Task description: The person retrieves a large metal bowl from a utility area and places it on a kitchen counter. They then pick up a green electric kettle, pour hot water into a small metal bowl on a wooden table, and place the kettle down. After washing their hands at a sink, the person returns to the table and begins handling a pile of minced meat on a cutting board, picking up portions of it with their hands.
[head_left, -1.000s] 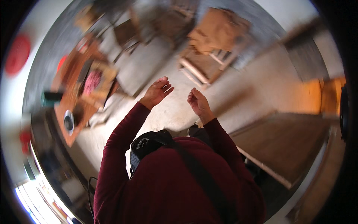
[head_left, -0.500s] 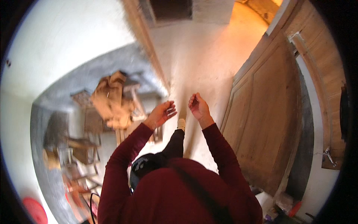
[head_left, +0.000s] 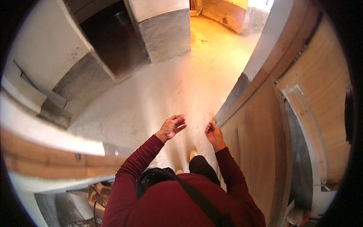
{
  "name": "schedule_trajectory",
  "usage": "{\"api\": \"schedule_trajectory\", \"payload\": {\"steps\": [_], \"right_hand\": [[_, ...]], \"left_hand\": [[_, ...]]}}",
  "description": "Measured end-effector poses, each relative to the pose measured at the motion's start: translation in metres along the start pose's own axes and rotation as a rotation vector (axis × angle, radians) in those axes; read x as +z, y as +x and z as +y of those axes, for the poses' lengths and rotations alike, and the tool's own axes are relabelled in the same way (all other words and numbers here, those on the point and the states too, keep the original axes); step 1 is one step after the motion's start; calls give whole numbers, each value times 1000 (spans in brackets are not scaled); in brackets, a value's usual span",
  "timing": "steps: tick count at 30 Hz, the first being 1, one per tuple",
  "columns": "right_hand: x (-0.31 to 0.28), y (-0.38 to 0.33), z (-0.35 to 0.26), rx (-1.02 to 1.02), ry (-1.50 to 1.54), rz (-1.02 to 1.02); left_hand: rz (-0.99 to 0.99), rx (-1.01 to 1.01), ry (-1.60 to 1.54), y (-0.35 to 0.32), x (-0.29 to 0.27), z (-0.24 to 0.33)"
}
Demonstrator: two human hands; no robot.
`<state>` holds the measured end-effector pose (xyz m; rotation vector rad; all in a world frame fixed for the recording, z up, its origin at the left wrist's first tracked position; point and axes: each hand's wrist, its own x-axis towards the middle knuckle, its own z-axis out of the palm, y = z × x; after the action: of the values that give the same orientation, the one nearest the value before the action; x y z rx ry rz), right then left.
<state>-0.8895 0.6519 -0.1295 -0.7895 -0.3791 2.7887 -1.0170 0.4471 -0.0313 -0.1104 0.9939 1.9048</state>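
Note:
Both arms, in dark red sleeves, reach forward over the pale floor. My left hand point(head_left: 172, 127) hovers in the air with fingers loosely bent and apart, and nothing shows in it. A little to its right, my right hand point(head_left: 214, 136) is raised with its fingers curled in. I see no object in that hand either. It is nearest the wooden door point(head_left: 253, 155) on the right, seemingly without touching it. Below the hands, a light-coloured shoe point(head_left: 193, 154) shows on the floor.
A dark doorway point(head_left: 115, 36) opens at the far left, beside a white-and-grey wall point(head_left: 164, 32). Yellow light falls on the floor point(head_left: 211, 41) ahead. A wooden door frame point(head_left: 56, 162) passes at near left, with wooden furniture point(head_left: 99, 195) behind it.
I have moved forward through the doorway and the view has turned left. The room with brown cloth and stools has dropped back to lower left. Both hands stay raised, seen slightly lower.

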Motion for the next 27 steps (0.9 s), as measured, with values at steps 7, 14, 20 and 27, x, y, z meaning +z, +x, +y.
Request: {"api": "schedule_trajectory", "payload": {"steps": [7,14,20,27], "right_hand": [[74,193,-97,-9,23,23],[228,420,-198,-78,-38,-44],[286,596,-322,-179,-26,-31],[211,698,-506,-377,208,332]], "left_hand": [[-67,-39,-37,206,44,117],[-114,-7,32,393,112,251],[-154,-73,83,584,157,361],[-184,-191,53,828,229,466]]}}
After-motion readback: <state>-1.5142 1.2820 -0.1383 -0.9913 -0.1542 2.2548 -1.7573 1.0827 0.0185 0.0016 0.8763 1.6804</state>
